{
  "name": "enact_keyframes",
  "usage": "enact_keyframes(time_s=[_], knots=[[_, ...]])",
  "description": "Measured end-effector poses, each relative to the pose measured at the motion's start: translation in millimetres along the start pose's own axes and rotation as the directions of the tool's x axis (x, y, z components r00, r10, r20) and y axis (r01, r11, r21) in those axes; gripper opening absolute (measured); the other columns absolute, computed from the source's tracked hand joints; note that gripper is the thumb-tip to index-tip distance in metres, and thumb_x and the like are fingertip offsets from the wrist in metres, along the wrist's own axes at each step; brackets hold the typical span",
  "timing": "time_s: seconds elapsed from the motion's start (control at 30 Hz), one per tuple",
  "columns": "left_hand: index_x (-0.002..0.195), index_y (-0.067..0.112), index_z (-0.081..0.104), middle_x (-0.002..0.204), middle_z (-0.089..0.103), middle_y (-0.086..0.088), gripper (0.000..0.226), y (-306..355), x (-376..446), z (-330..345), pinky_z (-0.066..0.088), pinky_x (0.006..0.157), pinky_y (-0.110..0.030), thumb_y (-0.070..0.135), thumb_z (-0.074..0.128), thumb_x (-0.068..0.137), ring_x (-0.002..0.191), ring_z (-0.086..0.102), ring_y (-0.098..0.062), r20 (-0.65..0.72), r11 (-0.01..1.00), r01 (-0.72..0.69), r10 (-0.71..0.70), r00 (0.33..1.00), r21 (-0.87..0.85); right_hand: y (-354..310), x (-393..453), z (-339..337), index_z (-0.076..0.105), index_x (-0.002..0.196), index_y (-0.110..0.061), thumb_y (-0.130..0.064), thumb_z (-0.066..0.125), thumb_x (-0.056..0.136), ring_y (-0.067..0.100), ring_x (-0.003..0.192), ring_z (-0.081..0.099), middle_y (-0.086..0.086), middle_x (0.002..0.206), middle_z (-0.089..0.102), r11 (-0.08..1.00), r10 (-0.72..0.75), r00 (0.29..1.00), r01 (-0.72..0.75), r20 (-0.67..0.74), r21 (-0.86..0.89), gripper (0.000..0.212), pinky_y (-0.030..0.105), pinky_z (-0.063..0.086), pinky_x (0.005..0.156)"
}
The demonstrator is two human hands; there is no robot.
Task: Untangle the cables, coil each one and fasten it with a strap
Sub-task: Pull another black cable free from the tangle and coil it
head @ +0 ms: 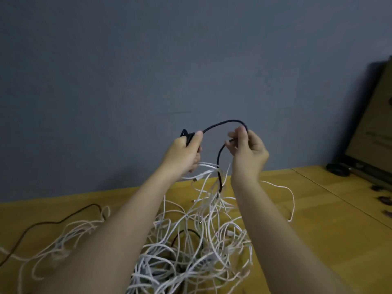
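A black cable arcs in the air between my two raised hands. My left hand grips a small coil of that cable, with loops showing above the thumb. My right hand pinches the cable further along; from there it drops down into the pile. A large tangle of white cables lies on the wooden table under my forearms, some strands lifted up with the black one. A second dark cable trails off to the left.
A grey wall stands behind the table. A laptop sits open at the right edge, with a round black object beside it and small dark items nearby.
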State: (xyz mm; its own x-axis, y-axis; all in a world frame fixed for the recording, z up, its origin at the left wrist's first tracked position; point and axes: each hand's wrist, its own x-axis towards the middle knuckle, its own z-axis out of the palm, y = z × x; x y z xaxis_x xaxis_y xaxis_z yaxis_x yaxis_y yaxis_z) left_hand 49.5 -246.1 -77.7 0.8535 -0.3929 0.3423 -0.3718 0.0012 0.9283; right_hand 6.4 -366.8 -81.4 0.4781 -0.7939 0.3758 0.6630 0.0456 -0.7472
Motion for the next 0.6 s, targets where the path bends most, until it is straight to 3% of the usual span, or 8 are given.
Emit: enact_keyframes(time_s=[0.13,0.3,0.5,0.57,0.6], knots=[[0.073,0.012,0.046,0.052,0.046,0.0,0.043,-20.2,13.7,5.4,0.036,0.059,-0.033,0.046,0.039,0.099,0.049,0.042,-0.023,-0.004,0.965,-0.05,0.052,0.999,0.257,12.4,-2.4,2.7,0.065,0.082,-0.009,-0.011,0.055,0.096,0.009,0.075,0.065,0.007,0.079,0.066,0.987,0.05,0.999,-0.049,-0.002,0.152,0.016,0.022,0.055,0.072],[0.07,0.014,0.047,0.059,0.05,-0.004,0.045,-18.9,12.7,0.5,0.041,0.065,-0.034,0.046,0.035,0.099,0.058,0.047,-0.026,-0.106,0.939,-0.044,0.085,0.991,0.342,-9.1,6.7,3.3,0.064,0.079,-0.009,-0.011,0.055,0.096,0.013,0.074,0.065,0.007,0.077,0.066,0.99,0.129,0.973,-0.115,0.19,-0.081,0.019,0.019,0.055,0.071],[0.066,0.017,0.048,0.055,0.052,-0.002,0.046,40.8,3.0,-2.5,0.043,0.062,-0.038,0.048,0.037,0.098,0.053,0.049,-0.023,-0.162,0.961,-0.146,0.187,0.969,0.237,-61.3,4.1,20.8,0.065,0.077,-0.008,-0.005,0.056,0.094,0.012,0.076,0.067,0.005,0.073,0.067,0.988,-0.102,0.966,0.071,0.236,0.134,0.019,0.021,0.055,0.072],[0.066,0.017,0.047,0.055,0.052,-0.003,0.043,59.9,-7.5,-4.5,0.044,0.065,-0.037,0.043,0.04,0.099,0.054,0.048,-0.023,-0.18,0.959,-0.154,0.199,0.963,0.236,-60.7,0.5,9.2,0.064,0.083,0.002,-0.004,0.056,0.094,0.015,0.071,0.062,0.011,0.074,0.063,0.999,0.032,0.978,-0.03,0.208,-0.013,0.014,0.02,0.055,0.068],[0.066,0.017,0.046,0.055,0.051,-0.003,0.042,68.2,-14.3,-5.9,0.044,0.065,-0.037,0.041,0.04,0.1,0.054,0.048,-0.022,-0.174,0.958,-0.157,0.202,0.964,0.242,-57.8,-2.0,0.5,0.064,0.086,0.008,-0.004,0.057,0.093,0.018,0.068,0.058,0.015,0.075,0.061,0.979,0.124,0.967,-0.083,0.225,-0.184,0.016,0.022,0.054,0.066]])
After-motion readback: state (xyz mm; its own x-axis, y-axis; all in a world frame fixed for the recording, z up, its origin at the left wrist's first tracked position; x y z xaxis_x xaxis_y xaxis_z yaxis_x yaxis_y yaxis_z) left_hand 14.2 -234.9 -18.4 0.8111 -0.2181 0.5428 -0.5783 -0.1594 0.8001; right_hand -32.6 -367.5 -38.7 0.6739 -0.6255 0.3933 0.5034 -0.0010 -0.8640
